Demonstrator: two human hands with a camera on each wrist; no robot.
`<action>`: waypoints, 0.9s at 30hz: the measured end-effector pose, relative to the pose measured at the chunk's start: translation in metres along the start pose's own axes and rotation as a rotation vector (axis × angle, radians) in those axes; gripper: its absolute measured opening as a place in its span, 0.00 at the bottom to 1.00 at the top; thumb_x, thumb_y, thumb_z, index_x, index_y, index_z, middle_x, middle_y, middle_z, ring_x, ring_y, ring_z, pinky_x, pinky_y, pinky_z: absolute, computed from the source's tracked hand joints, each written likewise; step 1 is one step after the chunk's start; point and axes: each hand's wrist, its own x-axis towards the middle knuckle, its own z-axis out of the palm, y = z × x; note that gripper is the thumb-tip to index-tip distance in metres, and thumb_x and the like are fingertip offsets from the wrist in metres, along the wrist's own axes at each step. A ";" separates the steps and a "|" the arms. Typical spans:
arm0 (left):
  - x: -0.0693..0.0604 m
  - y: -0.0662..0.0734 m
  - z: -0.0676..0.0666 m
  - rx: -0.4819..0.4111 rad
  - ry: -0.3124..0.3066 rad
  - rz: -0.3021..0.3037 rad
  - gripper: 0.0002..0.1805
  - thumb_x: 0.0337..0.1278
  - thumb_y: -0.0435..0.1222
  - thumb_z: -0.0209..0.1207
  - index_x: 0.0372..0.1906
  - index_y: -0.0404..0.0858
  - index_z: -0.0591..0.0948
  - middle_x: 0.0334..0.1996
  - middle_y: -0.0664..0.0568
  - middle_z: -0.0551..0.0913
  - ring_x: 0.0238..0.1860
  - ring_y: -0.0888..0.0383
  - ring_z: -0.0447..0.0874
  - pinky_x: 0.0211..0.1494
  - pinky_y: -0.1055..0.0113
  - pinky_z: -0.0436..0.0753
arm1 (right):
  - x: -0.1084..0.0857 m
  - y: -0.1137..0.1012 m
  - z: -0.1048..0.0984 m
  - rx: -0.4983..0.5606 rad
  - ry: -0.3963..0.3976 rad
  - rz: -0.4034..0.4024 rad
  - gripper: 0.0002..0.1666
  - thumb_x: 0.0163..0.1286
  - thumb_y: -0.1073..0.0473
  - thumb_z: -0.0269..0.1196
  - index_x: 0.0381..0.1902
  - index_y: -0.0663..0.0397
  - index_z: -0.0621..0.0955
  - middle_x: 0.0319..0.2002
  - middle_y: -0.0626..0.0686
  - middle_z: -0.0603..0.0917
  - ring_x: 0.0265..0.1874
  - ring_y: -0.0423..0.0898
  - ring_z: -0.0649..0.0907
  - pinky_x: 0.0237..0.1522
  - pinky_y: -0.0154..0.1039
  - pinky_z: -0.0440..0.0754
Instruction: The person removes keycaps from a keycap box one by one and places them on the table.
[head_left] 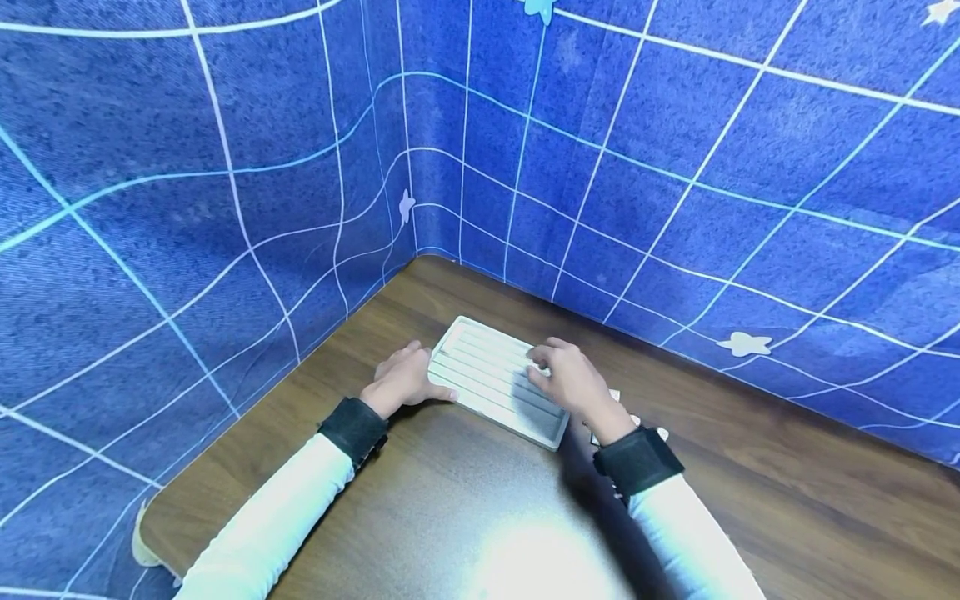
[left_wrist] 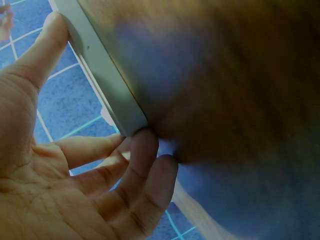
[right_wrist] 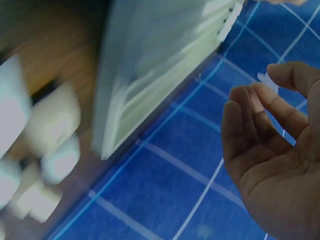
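Note:
A white rectangular tray with long parallel ridges lies on the wooden table. My left hand grips its left end. In the left wrist view the thumb presses along the tray's side wall and the curled fingertips touch its corner. Over the right part of the tray is my right hand, its fingers loosely bent and thumb apart, with nothing held. The right wrist view shows this hand apart from the tray. A small white strip with dark marks sits at the tray's far end.
Several small white pieces lie on the table just right of the tray, partly hidden by my right wrist in the head view. Blue cloth with white grid lines rises behind and left of the wooden table.

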 end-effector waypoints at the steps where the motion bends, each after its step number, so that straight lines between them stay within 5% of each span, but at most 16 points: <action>1: 0.000 0.001 -0.001 0.003 0.002 0.004 0.49 0.40 0.63 0.70 0.63 0.33 0.74 0.70 0.37 0.66 0.66 0.40 0.70 0.60 0.42 0.76 | 0.006 -0.004 0.003 0.001 -0.005 -0.013 0.14 0.61 0.61 0.65 0.43 0.62 0.85 0.35 0.56 0.85 0.35 0.49 0.85 0.39 0.45 0.84; 9: 0.000 0.001 0.000 0.040 0.027 0.042 0.47 0.41 0.64 0.69 0.62 0.37 0.76 0.68 0.39 0.70 0.66 0.40 0.71 0.56 0.43 0.79 | 0.046 -0.028 0.037 -0.024 -0.029 -0.113 0.13 0.62 0.63 0.65 0.44 0.61 0.85 0.38 0.57 0.85 0.38 0.51 0.86 0.42 0.45 0.85; 21: -0.001 -0.003 -0.001 0.024 0.024 0.018 0.47 0.41 0.63 0.69 0.62 0.37 0.75 0.71 0.40 0.68 0.72 0.42 0.64 0.61 0.41 0.75 | 0.081 -0.050 0.071 -0.116 -0.093 -0.166 0.11 0.62 0.62 0.66 0.43 0.57 0.86 0.41 0.55 0.84 0.39 0.49 0.85 0.41 0.41 0.84; 27: -0.002 -0.001 -0.002 0.032 0.016 0.059 0.43 0.43 0.62 0.69 0.62 0.40 0.76 0.67 0.46 0.74 0.74 0.44 0.61 0.63 0.42 0.74 | 0.094 -0.056 0.083 -0.185 -0.121 -0.146 0.10 0.61 0.63 0.67 0.42 0.55 0.86 0.42 0.54 0.85 0.44 0.48 0.84 0.43 0.40 0.85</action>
